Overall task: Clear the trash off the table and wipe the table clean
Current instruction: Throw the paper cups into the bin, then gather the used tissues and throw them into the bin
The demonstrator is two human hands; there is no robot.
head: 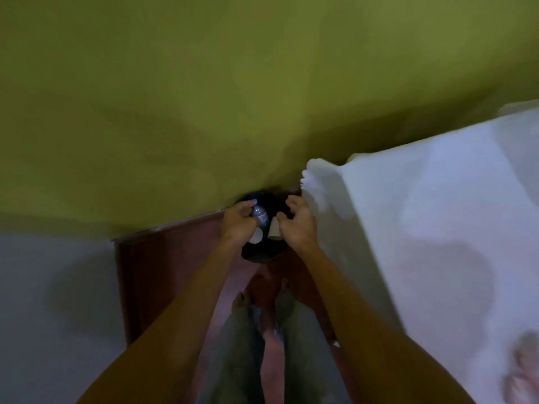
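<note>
A small black trash bin (259, 253) stands on the floor against the green wall. Both my hands hover right over its mouth. My left hand (237, 221) has a clear plastic bottle (259, 214) and a white paper cup (256, 237) at its fingers, over the bin. My right hand (297, 223) pinches a white paper cup (274, 228) at the bin's right side. The picture is blurred, so the exact grip on each item is hard to make out.
The table with a white cloth (437, 214) fills the right side, its corner draping close to my right hand. A green wall (204, 97) rises behind the bin. My legs and bare feet (248, 301) stand on the reddish floor (180, 249).
</note>
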